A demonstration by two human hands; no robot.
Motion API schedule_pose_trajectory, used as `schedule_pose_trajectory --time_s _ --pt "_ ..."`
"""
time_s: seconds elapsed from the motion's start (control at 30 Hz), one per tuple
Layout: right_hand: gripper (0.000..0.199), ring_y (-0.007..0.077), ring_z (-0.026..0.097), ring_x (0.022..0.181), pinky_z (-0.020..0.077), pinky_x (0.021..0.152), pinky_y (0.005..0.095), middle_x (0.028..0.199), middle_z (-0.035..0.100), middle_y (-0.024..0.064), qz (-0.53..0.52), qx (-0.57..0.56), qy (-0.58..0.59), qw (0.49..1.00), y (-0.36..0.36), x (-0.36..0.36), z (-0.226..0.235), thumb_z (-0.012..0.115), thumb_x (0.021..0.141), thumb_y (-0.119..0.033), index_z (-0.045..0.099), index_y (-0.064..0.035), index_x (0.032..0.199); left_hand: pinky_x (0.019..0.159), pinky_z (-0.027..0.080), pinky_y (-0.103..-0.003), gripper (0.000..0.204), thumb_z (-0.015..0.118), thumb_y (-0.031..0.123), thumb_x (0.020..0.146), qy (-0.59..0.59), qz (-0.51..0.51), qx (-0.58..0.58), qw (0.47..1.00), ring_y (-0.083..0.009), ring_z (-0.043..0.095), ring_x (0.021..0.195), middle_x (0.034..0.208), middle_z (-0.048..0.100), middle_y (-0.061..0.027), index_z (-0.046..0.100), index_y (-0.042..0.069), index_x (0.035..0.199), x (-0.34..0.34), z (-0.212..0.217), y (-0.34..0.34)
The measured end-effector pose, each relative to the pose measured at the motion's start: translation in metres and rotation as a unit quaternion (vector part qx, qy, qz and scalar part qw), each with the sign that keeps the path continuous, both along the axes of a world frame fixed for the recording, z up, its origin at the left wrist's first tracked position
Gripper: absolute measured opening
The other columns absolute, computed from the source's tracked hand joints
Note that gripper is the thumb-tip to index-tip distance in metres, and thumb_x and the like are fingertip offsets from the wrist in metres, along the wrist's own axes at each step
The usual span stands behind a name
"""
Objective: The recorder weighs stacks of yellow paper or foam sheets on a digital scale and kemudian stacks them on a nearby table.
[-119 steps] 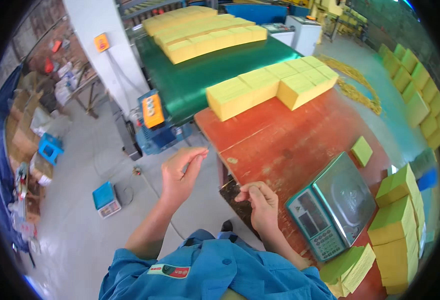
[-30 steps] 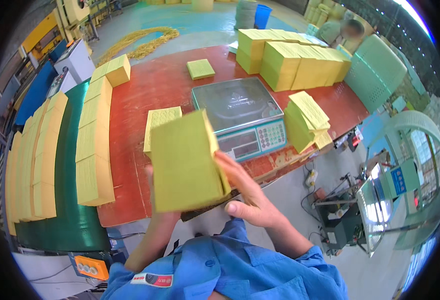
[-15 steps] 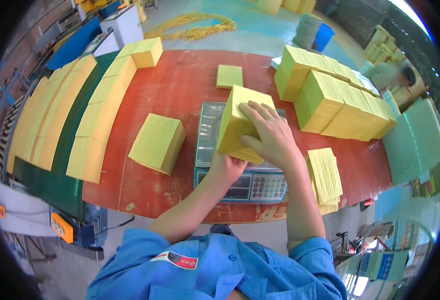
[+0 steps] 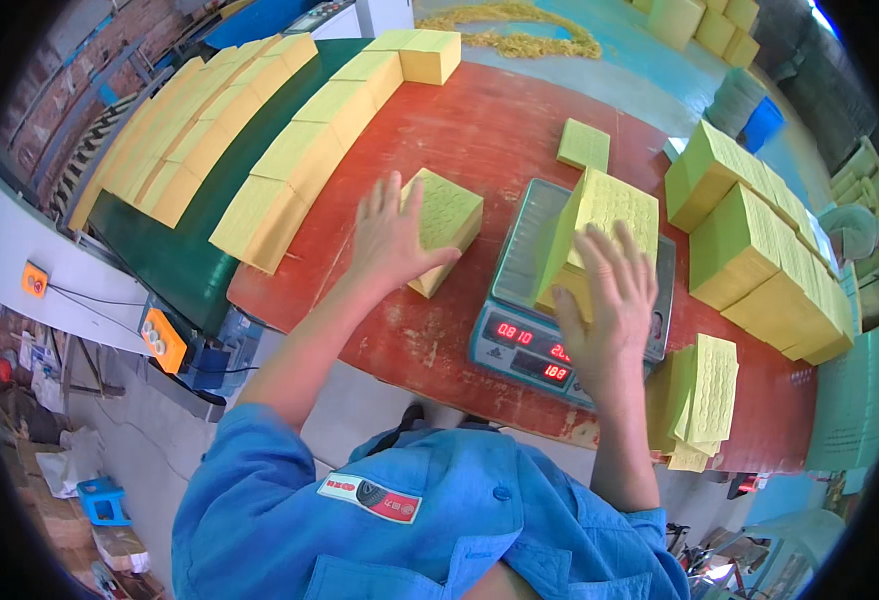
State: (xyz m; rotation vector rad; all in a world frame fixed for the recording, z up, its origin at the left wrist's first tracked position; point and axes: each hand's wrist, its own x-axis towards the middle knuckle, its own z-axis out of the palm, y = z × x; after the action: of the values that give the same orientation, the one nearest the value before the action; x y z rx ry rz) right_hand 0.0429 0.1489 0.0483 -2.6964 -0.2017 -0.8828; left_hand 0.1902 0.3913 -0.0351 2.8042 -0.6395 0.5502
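A yellow paper stack [image 4: 600, 235] stands on the scale [image 4: 560, 300], the right hand [image 4: 610, 310] spread loosely against it, gripping nothing. The left hand [image 4: 392, 245], fingers apart, rests on another stack [image 4: 445, 225] on the red table [image 4: 480, 130]. Weighing looks underway; reading the display comes next.

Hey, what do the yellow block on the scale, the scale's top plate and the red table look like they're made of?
Yellow block: probably stacked paper sheets, matte, faint layer lines on its side. Scale plate: likely brushed steel, grey with a dull sheen. Red table: seemingly painted wood or board, with worn, scuffed patches.
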Motion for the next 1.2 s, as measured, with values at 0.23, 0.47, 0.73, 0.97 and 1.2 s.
schedule_pose_trajectory --time_s 0.23,0.47,0.73,0.97,1.2 --pt "0.048 0.0372 0.049 0.127 0.0366 0.107 0.0499 0.128 0.058 0.0162 0.159 0.078 0.067 0.982 0.068 0.017 -0.021 0.07 0.08 -0.013 0.058 -0.0038 0.125 0.113 0.027 -0.056 0.092 0.075 0.046 0.071 0.138 -0.114 0.09 0.98 -0.0427 0.032 0.139 0.153 0.029 -0.0222 0.036 0.014 0.148 -0.008 -0.025 0.04" --pt "0.052 0.0401 0.06 0.113 0.048 0.093 0.0438 0.122 0.06 0.0263 0.216 0.205 0.182 0.937 0.114 0.074 -0.094 0.064 0.088 -0.022 0.05 0.0006 0.133 0.118 0.021 -0.052 0.089 0.078 0.028 0.073 0.107 -0.293 0.225 0.923 -0.0398 0.024 0.145 0.156 0.028 -0.0173 0.036 0.016 0.15 -0.057 0.028 0.138" --pt "0.048 0.0419 0.063 0.106 0.0491 0.09 0.0453 0.113 0.063 0.0286 0.138 0.3 0.361 0.872 0.168 0.028 -0.125 0.058 0.093 -0.025 0.049 -0.0018 0.134 0.105 0.039 -0.046 0.095 0.057 0.063 0.089 0.518 0.139 -0.695 0.48 -0.0312 0.046 0.129 0.15 0.036 -0.0219 0.014 0.011 0.156 -0.178 -0.11 0.197" --pt "0.053 0.0409 0.06 0.112 0.0493 0.093 0.0455 0.122 0.059 0.0284 0.093 0.288 0.296 0.906 0.2 -0.026 -0.135 0.062 0.092 -0.026 0.046 0.0008 0.134 0.11 0.037 -0.042 0.07 0.054 0.042 0.098 0.465 -0.044 -0.771 0.432 -0.0251 0.042 0.136 0.149 0.04 -0.0107 0.021 0.014 0.152 -0.18 -0.098 0.172" --pt "0.059 0.0361 0.061 0.113 0.049 0.095 0.0418 0.124 0.06 0.0253 0.09 0.384 0.357 0.847 0.198 -0.048 -0.139 0.064 0.091 -0.031 0.045 0.0015 0.137 0.107 0.042 -0.041 0.069 0.058 0.031 0.091 0.543 -0.001 -0.668 0.509 -0.0253 0.047 0.132 0.146 0.043 -0.0135 0.027 0.009 0.15 -0.182 -0.055 0.175"
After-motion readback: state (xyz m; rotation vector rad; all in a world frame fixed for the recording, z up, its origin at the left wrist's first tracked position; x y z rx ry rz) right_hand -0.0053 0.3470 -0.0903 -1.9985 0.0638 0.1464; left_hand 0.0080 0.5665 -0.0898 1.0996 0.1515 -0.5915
